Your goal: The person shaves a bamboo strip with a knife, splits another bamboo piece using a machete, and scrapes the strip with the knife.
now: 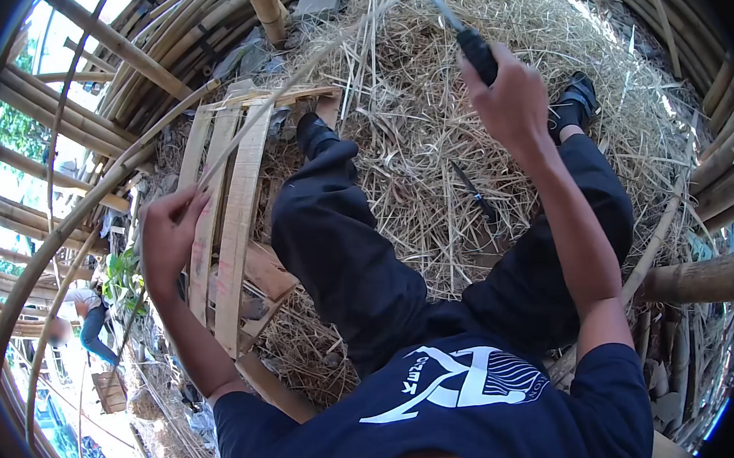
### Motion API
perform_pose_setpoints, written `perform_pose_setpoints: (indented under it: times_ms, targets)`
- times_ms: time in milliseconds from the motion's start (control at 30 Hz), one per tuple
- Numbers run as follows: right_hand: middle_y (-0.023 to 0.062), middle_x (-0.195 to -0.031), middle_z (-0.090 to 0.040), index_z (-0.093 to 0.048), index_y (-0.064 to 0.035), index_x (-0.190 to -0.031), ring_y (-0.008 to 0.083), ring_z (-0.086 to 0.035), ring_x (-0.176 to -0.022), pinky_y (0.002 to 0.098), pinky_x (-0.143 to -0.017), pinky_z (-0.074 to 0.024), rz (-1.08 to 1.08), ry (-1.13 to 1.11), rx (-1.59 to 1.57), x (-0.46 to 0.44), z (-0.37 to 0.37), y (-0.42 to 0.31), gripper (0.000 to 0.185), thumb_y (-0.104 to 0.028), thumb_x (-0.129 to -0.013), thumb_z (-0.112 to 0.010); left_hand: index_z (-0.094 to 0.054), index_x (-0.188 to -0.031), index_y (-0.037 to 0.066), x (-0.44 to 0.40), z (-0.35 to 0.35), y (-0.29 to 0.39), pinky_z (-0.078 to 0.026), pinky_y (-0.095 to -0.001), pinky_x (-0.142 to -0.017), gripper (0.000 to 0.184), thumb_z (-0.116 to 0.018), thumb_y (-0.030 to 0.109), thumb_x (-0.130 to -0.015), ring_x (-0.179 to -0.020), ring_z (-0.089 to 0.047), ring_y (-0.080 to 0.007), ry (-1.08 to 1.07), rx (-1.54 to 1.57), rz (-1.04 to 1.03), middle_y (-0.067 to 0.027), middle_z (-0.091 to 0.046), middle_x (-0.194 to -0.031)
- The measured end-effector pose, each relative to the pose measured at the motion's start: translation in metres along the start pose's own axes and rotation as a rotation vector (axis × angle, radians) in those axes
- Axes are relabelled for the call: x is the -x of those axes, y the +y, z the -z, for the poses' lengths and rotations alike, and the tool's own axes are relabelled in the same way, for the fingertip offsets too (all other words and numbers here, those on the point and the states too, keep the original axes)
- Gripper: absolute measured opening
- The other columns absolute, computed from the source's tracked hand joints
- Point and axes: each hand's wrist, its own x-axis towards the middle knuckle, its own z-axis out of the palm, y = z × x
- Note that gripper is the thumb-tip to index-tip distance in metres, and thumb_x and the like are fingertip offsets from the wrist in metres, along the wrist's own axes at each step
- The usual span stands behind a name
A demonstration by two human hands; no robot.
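Observation:
My right hand [511, 104] is closed round the black handle of a knife [477, 54], whose long blade points up and away past the top edge. On the left, my left hand [170, 234] pinches the near end of a long thin bamboo strip [289, 83], which slants up to the right over a wooden pallet [245, 161]. Between my legs, a second dark-handled blade [477, 194] lies on the straw-like shavings [413, 158]. The knife and the strip are apart.
Stacked bamboo poles [166, 39] line the back left, and a thick bamboo pole [702, 280] juts in at the right. A grey stone [317, 5] lies at the back. Another person [92, 320] is at the far left, beyond bamboo rails.

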Motion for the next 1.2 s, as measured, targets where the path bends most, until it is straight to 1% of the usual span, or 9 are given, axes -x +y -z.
perform_pose_setpoints:
  times_ms: [167,300,367,433,500,633,733,933,1200]
  targets:
    - [0.0157,-0.066,-0.065,-0.062,0.0006,-0.088,0.0285,-0.066,-0.059,0.0409,-0.054,-0.052,0.067,0.095,0.059,0.005,0.028,-0.03,0.028,-0.027,-0.088,-0.06,-0.066,-0.106,-0.009,0.045,-0.001,0.002,-0.04,-0.02,-0.054,0.028,-0.069,0.01,-0.086,-0.062,-0.052,-0.0025,0.182,0.234,0.153,-0.0026,-0.067,-0.072]
    - [0.0177,-0.071,-0.065,-0.054,0.0021,-0.1,0.0328,-0.066,-0.063,0.045,-0.059,-0.0516,-0.108,-0.2,0.077,0.056,-0.044,-0.012,0.038,-0.033,-0.088,-0.061,-0.069,-0.104,-0.002,0.072,-0.021,0.003,-0.024,-0.0189,-0.04,0.021,-0.068,0.011,-0.088,-0.044,-0.035,0.0007,0.291,0.412,0.283,0.0034,-0.06,-0.064]
    - [0.0252,-0.094,-0.065,-0.051,0.0043,-0.116,0.0357,-0.066,-0.09,0.0468,-0.078,-0.0516,-0.187,-0.703,-0.018,0.086,-0.092,0.016,0.059,-0.046,-0.088,-0.058,-0.069,-0.103,-0.003,0.076,-0.029,0.016,-0.024,-0.0176,-0.044,0.021,-0.068,0.012,-0.088,-0.05,-0.036,0.0018,0.256,0.531,0.346,0.0062,-0.058,-0.064]
    - [0.031,-0.121,-0.053,-0.043,0.0048,-0.132,0.0368,-0.052,-0.12,0.0457,-0.1,-0.0415,-0.233,-0.918,0.251,0.123,-0.126,0.032,0.08,-0.06,-0.086,-0.052,-0.07,-0.102,-0.001,0.078,-0.045,0.017,-0.023,-0.0184,-0.043,0.019,-0.068,0.012,-0.088,-0.05,-0.035,0.0015,0.233,0.576,0.35,0.0063,-0.056,-0.063]
    - [0.0296,-0.139,-0.039,-0.033,0.0038,-0.141,0.0365,-0.036,-0.133,0.0436,-0.109,-0.0312,-0.186,-1.06,-0.041,0.128,-0.139,0.051,0.093,-0.069,-0.085,-0.044,-0.071,-0.101,0.0,0.079,-0.062,0.029,-0.026,-0.0182,-0.044,0.019,-0.069,0.012,-0.087,-0.051,-0.037,0.0011,0.172,0.597,0.375,0.0045,-0.058,-0.064]
    - [0.0227,-0.122,-0.056,-0.05,0.0036,-0.124,0.0379,-0.055,-0.112,0.0442,-0.1,-0.0433,0.25,-0.348,-0.281,0.076,-0.099,0.024,0.048,-0.018,-0.084,-0.066,-0.07,-0.102,-0.002,0.086,-0.091,0.036,-0.03,-0.0186,-0.046,0.021,-0.07,0.012,-0.086,-0.054,-0.041,0.0001,0.105,0.552,0.353,0.0022,-0.06,-0.064]
    - [0.0177,-0.137,-0.043,-0.044,-0.0102,-0.133,0.0313,-0.043,-0.125,0.0434,-0.105,-0.0394,0.644,0.139,-0.032,0.015,-0.051,0.001,0.062,-0.014,-0.078,-0.071,-0.068,-0.102,-0.005,0.085,-0.104,0.042,-0.036,-0.0183,-0.051,0.025,-0.072,0.012,-0.084,-0.059,-0.048,-0.0006,0.086,0.515,0.286,-0.001,-0.063,-0.067]
    - [0.0121,-0.144,-0.038,-0.054,-0.0158,-0.127,0.024,-0.033,-0.136,0.046,-0.11,-0.032,0.719,0.065,0.312,-0.08,-0.026,0.067,0.049,-0.021,-0.081,-0.071,-0.07,-0.098,-0.004,0.086,-0.095,0.052,-0.039,-0.0187,-0.053,0.022,-0.073,0.011,-0.083,-0.061,-0.051,-0.0018,-0.056,0.627,0.246,-0.0003,-0.066,-0.071]
    - [0.0126,-0.114,-0.061,-0.06,-0.0038,-0.107,0.0311,-0.056,-0.111,0.0391,-0.089,-0.0501,0.74,-0.123,0.204,-0.075,-0.013,0.137,0.03,-0.019,-0.083,-0.067,-0.071,-0.096,-0.003,0.078,-0.099,0.061,-0.04,-0.0177,-0.056,0.018,-0.073,0.009,-0.083,-0.064,-0.053,-0.0015,-0.164,0.718,0.325,0.0011,-0.065,-0.072]
